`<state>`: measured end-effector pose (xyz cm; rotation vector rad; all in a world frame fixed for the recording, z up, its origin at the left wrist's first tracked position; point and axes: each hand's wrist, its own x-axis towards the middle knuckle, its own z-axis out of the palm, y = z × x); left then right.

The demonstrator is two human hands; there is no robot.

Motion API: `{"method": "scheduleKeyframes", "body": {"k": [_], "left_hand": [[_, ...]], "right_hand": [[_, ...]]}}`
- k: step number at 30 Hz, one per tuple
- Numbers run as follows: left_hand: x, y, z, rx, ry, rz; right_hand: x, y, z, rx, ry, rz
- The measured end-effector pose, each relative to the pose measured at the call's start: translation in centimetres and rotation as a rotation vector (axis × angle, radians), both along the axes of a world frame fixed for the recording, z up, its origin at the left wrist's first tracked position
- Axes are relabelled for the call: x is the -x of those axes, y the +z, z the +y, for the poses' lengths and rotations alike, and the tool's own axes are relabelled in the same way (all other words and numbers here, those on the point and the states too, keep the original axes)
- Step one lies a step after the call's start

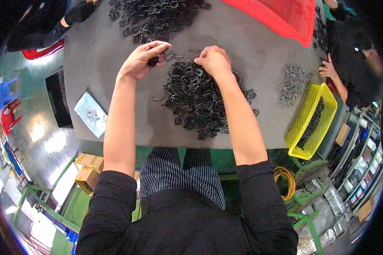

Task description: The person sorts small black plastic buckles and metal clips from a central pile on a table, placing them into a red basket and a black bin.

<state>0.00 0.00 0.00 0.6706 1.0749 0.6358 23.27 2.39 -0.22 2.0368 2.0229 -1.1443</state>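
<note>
Black clips (167, 54) are grasped in the left grip (141, 59), between thumb and fingers; they stick out toward the right grip (215, 60), and their long axis seems to run roughly sideways. The right grip has its fingertips close together; whether it grasps something, I cannot tell. Below both grips, on the surface (253, 49), lies a heap of similar clips (195, 97); well right of them, thin silvery hooks (294, 83).
</note>
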Motion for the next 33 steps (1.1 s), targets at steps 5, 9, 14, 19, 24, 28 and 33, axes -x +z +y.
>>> {"method": "scheduleKeyframes", "body": {"k": [5, 9, 14, 19, 24, 28, 33], "left_hand": [[-0.3, 1.1, -3.1, 0.152, 0.387, -0.177], [-2.4, -1.9, -3.5, -0.222, 0.081, 0.565], [-5.2, -1.6, -5.2, -0.499, -0.156, 0.993], [-2.4, -0.3, -4.7, -0.262, -0.046, 0.664], [0.4, 1.8, -5.1, 0.031, 0.050, 0.023], [0.6, 2.4, -6.0, 0.034, 0.321, -0.387], [1.0, -2.2, -5.4, -0.018, 0.309, 0.046]], "right_hand": [[-5.5, 1.9, -1.8, 0.493, -0.527, 0.943], [-7.8, 2.2, -4.1, 0.555, -0.792, 1.332], [-5.4, 1.1, -3.9, 0.542, -0.502, 1.384], [-0.5, 1.6, -2.0, 0.227, -0.156, 0.325], [3.2, 1.6, -2.8, -0.011, 0.163, -0.116], [1.5, 1.3, -2.3, 0.140, 0.002, 0.271], [-3.7, 3.3, -4.0, 0.569, -0.395, 1.263]]}}
